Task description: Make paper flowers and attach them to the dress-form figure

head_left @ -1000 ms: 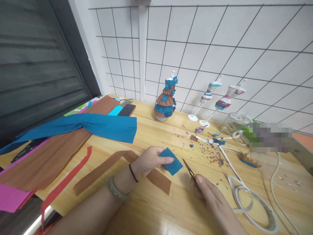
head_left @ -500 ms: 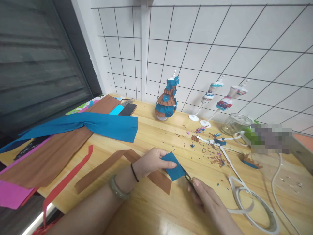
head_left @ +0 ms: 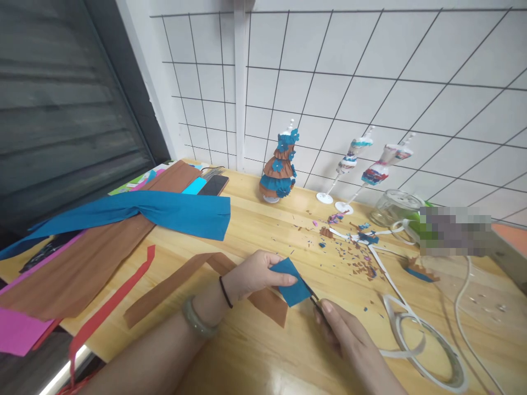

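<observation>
My left hand (head_left: 263, 274) pinches a small blue piece of crepe paper (head_left: 293, 288) between thumb and fingers, above the table. My right hand (head_left: 340, 323) is closed on a pair of scissors (head_left: 315, 300), whose dark blades lie along the right edge of the blue piece. The scissor handles are mostly hidden by my fingers. Under my left hand and wrist a brown paper strip (head_left: 173, 282) lies bent on the wood. A red paper strip (head_left: 111, 299) lies to the left of it.
Long blue paper (head_left: 189, 214) and brown paper (head_left: 78, 269) lie at the left, near a phone (head_left: 214, 185). A paper-dressed doll form (head_left: 278, 167) stands at the back, with two dress-form stands (head_left: 375, 173) beside it. Paper scraps (head_left: 362, 263), a tape roll (head_left: 457, 367) and a glass jar (head_left: 391, 208) are at the right.
Both hands stay in nearly the same place. The scissors' blades look closer together along the blue paper's edge. The whole view has shifted slightly.
</observation>
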The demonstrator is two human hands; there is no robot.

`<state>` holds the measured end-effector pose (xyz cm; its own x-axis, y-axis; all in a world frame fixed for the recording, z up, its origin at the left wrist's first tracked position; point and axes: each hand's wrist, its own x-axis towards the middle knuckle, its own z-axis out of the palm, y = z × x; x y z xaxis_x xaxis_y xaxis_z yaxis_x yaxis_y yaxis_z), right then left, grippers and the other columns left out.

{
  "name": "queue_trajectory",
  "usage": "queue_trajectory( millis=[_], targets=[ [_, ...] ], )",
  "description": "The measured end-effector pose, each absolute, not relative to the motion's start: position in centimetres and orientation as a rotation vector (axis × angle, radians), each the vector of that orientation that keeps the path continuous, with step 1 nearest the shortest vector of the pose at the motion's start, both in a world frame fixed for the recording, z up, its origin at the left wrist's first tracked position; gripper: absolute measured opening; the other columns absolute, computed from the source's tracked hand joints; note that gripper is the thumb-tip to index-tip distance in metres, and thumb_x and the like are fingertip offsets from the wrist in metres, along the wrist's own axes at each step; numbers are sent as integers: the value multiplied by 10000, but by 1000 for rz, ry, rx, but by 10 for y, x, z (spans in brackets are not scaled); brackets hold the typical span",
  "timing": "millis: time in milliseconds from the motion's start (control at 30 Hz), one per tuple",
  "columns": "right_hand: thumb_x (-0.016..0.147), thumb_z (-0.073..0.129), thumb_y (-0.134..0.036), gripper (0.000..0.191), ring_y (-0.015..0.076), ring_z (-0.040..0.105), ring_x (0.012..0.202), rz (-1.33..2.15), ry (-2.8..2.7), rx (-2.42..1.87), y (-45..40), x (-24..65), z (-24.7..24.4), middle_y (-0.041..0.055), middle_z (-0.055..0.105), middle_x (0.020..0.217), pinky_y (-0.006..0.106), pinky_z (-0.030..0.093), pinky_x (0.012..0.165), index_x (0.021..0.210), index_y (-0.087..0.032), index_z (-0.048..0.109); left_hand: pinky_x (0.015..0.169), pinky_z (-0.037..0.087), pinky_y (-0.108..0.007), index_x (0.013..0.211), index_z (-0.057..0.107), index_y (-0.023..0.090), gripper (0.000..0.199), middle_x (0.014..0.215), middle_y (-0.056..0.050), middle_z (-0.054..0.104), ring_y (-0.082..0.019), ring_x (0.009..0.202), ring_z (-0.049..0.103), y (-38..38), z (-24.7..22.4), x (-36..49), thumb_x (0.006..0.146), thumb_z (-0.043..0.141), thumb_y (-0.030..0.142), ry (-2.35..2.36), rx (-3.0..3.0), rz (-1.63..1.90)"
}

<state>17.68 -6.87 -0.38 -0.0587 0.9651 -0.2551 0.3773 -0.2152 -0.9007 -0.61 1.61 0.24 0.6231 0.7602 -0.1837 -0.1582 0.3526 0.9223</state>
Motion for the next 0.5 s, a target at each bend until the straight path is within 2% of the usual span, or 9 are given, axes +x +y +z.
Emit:
queue_trajectory(
  millis=[233, 500],
  targets=[
    [836, 308, -600, 472, 119, 300, 477, 1233, -1481, -1638, -67, 178, -8, -63, 295, 492, 241, 246, 482, 603, -205, 419, 711, 462, -257, 725, 678, 94, 244, 725, -36, 668, -120, 665, 580, 15, 7, -5, 591, 751, 284, 674, 1033, 662],
    [841, 310, -590, 457, 121, 273, 496, 1254, -1486, -1636, -67, 179, -9, -63, 275, 509, 247, 218, 488, 610, -207, 407, 734, 463, -284, 737, 679, 90, 287, 759, -55, 677, -138, 688, 593, 15, 6, -5, 579, 757, 316, 695, 1046, 649]
  ],
)
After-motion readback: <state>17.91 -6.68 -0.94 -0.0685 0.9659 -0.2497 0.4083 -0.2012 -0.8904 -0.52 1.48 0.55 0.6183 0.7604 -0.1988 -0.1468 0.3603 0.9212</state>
